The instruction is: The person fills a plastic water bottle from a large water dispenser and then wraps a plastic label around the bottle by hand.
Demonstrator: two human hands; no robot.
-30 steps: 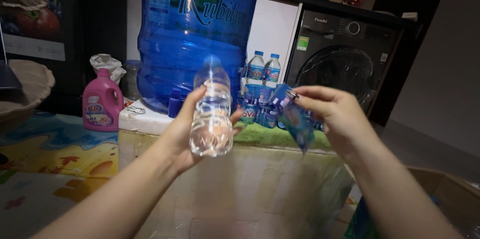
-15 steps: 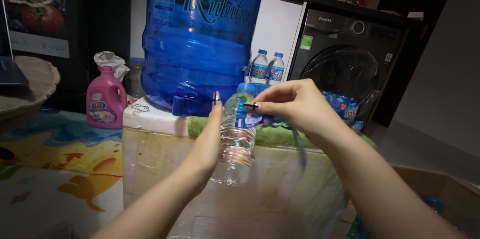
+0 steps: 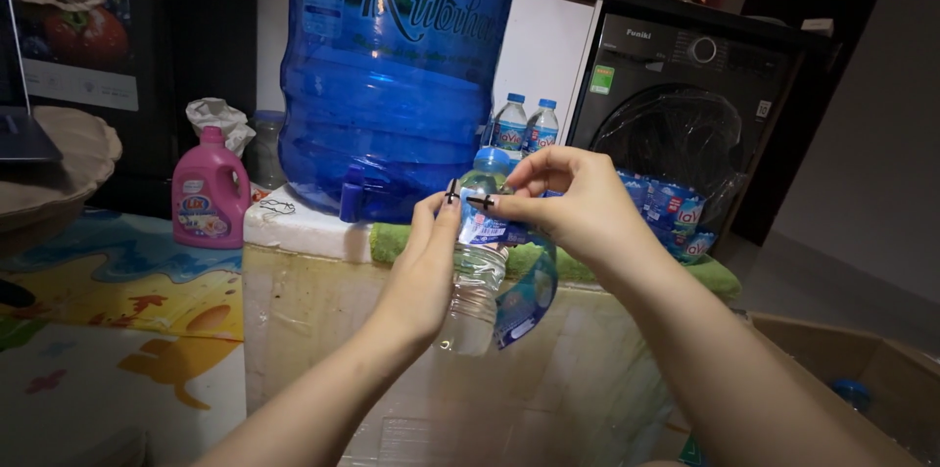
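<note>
Two hands on one bottle, label coming loose

Both hands now meet at the small clear bottle (image 3: 480,271). A second ago my right hand (image 3: 573,208) was off to the side, apart from it, with a scrap of blue wrap; since then it has closed in to the bottle's shoulder. The bottle has also dropped lower and nearer the white foam box (image 3: 313,232).

Reading: the label (image 3: 524,296) is partly peeled, its blue strip curling away below the bottle's right side while the upper part looks attached.

Pose: left hand (image 3: 423,276) wraps the bottle from behind, fingers curled shut around its body, thumb up near the neck. Bottle upright, held in the air in front of the box, below the big blue water jug (image 3: 392,75). Right hand pinched shut, thumb and forefinger on the label's top edge, wrist bent down, forearm coming in from the lower right.
</note>
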